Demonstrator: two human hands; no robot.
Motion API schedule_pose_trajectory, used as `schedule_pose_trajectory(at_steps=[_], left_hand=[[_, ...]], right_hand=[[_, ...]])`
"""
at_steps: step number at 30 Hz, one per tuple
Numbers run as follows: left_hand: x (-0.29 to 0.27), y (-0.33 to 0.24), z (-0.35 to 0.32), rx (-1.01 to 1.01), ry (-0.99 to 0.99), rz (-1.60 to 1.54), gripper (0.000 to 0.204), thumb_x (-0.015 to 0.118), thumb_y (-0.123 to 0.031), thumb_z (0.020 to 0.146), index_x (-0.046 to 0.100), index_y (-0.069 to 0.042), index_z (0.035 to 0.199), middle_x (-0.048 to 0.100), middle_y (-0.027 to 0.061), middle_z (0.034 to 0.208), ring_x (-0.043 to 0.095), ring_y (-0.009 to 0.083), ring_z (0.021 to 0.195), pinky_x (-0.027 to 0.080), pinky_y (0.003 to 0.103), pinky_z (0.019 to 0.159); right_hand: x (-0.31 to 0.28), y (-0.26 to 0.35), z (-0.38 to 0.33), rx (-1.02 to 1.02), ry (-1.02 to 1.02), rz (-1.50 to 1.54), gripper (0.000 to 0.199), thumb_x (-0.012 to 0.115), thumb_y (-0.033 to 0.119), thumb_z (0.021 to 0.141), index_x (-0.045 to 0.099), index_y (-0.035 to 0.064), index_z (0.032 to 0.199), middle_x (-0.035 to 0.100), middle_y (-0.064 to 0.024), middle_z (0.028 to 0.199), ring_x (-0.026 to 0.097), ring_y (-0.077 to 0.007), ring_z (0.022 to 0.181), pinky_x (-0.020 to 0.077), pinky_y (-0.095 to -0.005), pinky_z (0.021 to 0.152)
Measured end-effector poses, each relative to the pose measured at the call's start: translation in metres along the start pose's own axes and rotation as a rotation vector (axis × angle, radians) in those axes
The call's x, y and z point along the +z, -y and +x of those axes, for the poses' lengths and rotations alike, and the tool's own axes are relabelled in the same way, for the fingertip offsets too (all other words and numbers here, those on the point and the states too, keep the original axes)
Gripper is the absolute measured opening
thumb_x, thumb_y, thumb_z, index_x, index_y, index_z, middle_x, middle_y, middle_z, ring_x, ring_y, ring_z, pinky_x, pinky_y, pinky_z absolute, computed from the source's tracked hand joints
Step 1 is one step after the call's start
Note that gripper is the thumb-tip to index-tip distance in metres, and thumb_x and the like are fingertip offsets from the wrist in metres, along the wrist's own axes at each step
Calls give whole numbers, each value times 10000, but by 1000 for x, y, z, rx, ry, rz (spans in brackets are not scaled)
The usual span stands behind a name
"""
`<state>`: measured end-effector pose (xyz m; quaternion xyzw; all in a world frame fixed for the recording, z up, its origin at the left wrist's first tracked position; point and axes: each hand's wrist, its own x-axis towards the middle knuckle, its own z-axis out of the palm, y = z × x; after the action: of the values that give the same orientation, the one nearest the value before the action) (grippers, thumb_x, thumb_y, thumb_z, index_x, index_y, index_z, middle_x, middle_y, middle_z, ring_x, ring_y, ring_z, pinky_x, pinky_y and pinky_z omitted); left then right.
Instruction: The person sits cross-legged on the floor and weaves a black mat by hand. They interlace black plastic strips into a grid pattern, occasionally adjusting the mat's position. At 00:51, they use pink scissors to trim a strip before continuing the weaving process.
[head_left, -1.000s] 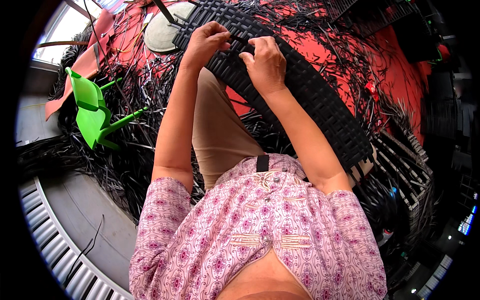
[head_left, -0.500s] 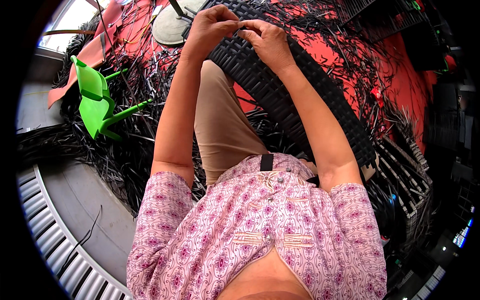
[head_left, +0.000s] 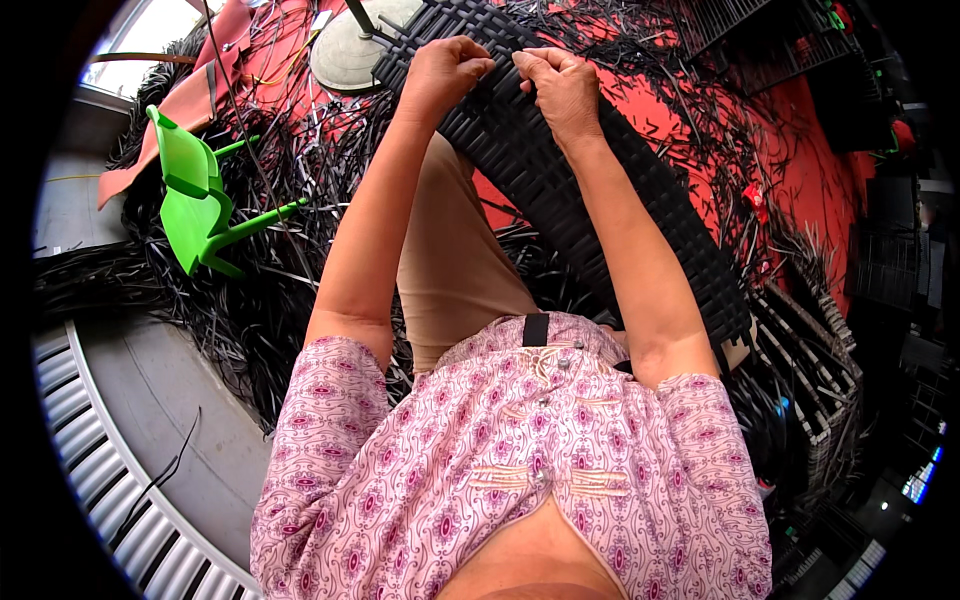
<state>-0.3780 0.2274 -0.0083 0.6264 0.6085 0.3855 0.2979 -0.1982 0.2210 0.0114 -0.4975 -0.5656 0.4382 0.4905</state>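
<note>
A long panel woven from flat black strips point(head_left: 545, 185) slants from the far middle down to the right, alongside my raised knee. Over its far part, my left hand point(head_left: 445, 80) has thumb and fingertips pinched together. Just right of it, my right hand point(head_left: 565, 95) is pinched too, with a small gap between the two. Whatever the fingertips grip is too small and dark against the weave to make out. A few loose strip ends stick out from the panel's far left edge.
Loose black strips point(head_left: 270, 330) lie in heaps over the red floor covering point(head_left: 655, 105). A small green chair point(head_left: 190, 225) lies tipped at the left. A round pale base with a pole point(head_left: 345, 60) stands at the far side. Black slatted racks point(head_left: 790, 55) are at the far right.
Both hands have come nearer to me and shifted right over the panel. Their fingertips, close together before, are now slightly apart.
</note>
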Motion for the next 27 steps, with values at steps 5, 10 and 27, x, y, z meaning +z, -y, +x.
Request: schedule_pose_trajectory(at_steps=[5,10,27], left_hand=[[18,0,-5,169,-110,459,254,735,-284,811,757,-95,981,731,123,941,697,313,926,541,411,817],[20,3,0,227,-87,467,224,652,-198,844,752,-64,994,728,153,969,692,331,951,538,419,855],[1,10,9,206,108,193,248,652,-124,872,732,-3,1074,736,173,912,735,268,757,577,366,727]], right_hand=[[6,-3,-2,-83,-85,-267,202,750,216,842,769,18,878,729,-102,727,691,-181,641,555,-329,640],[9,-5,0,-132,-65,-576,250,695,284,837,765,44,834,723,-191,820,716,-357,803,564,-431,761],[35,1,5,-151,35,-1051,196,667,231,880,762,60,876,736,-193,914,725,-365,898,579,-455,797]])
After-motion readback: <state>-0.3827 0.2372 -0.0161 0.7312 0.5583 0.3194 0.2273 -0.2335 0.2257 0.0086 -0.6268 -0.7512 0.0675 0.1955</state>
